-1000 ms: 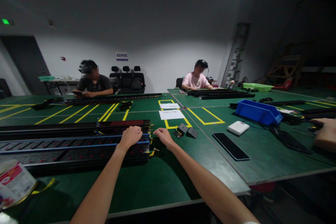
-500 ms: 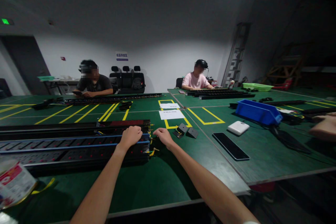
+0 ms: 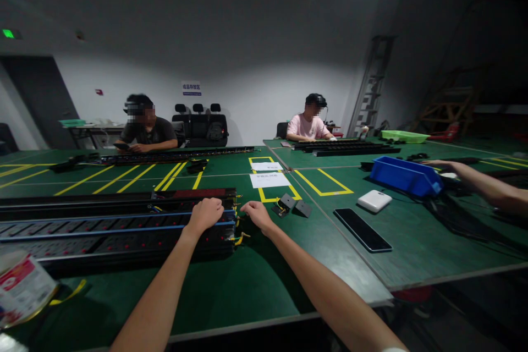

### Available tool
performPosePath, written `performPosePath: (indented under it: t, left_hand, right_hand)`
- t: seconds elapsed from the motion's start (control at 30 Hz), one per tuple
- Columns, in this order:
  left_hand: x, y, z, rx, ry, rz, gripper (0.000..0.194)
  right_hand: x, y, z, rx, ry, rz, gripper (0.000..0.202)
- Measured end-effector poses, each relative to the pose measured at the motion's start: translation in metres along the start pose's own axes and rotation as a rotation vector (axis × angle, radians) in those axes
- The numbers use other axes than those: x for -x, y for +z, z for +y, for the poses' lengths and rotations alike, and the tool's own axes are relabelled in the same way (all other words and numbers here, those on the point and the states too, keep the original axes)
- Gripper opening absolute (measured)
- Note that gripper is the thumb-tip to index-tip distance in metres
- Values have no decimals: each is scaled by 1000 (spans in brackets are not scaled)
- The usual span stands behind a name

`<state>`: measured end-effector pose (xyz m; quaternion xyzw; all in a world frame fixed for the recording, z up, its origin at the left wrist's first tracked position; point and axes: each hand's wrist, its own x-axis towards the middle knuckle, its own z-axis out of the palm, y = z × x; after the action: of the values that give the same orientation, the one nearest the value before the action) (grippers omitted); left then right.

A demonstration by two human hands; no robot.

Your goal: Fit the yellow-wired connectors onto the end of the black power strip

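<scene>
Rails (image 3: 124,243) beneath left grip (image 3: 207,213), beside right grip (image 3: 258,214)

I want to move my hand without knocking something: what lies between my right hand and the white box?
In the head view, two small dark pieces lie between your right hand and the white box; beyond them is bare green tabletop.

On the surface (image 3: 297,264), the long rails (image 3: 124,231) are lying left of the phone (image 3: 363,230). The power bank (image 3: 374,201) is sitting behind the phone, and the bin (image 3: 406,177) is standing behind the power bank.
</scene>
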<state>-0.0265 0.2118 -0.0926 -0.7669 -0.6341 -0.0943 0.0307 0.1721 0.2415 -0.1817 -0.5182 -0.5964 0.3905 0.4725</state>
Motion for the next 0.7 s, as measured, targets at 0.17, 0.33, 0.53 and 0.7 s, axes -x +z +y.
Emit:
performPosePath:
  t: [0.17, 0.33, 0.53, 0.7]
  left_hand:
    - [0, -1, 0, 5, 9, 5, 30]
    - [0, 0, 0, -2, 0, 11, 30]
    - [0, 0, 0, -8, -1, 9, 30]
    - [0, 1, -1, -4, 5, 14, 30]
  right_hand:
    - [1, -1, -1, 3, 0, -10, 23]
    - [1, 0, -3, 15, -18, 3, 23]
    - [2, 0, -5, 39, -7, 11, 23]
    - [4, -1, -6, 29, -11, 8, 24]
